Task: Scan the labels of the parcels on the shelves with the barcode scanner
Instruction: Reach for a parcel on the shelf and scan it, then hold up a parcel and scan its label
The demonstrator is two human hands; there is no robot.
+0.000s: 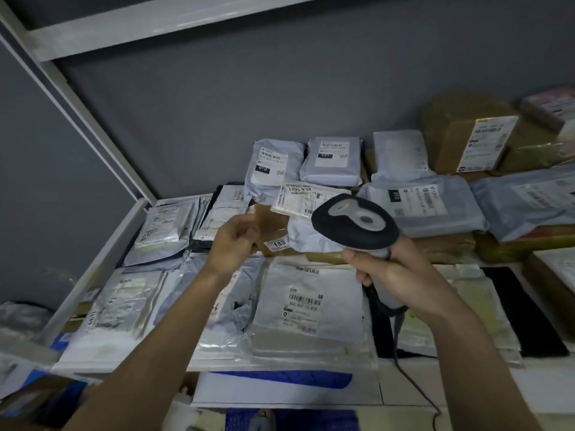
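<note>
Here we lose a good deal to blur and cropping: the brown cardboard box [466, 132] and the pink-topped packet [550, 108] at the far right are soft, and most label print on the silvery plastic mailers [124, 303] at the left is unreadable. The white metal shelf [102, 262] is nearly buried under parcels, and our arm hides part of the grey crumpled bag [236, 309] beneath it. We can read "183" on a small white sticker [278, 243] on a tan taped box [270, 222], and a barcode on the flat white mailer [311, 303] at the front.

Our right hand [401, 275] wraps its fingers round the handle of the grey and black barcode scanner [354, 223], whose head tilts over the white rumpled bag [311, 236] in the middle; its dark cable [413, 387] trails down to the right. Our left hand [233, 244] reaches forward, fingers loosely curled near the tan box; we cannot tell whether they touch it.
</note>
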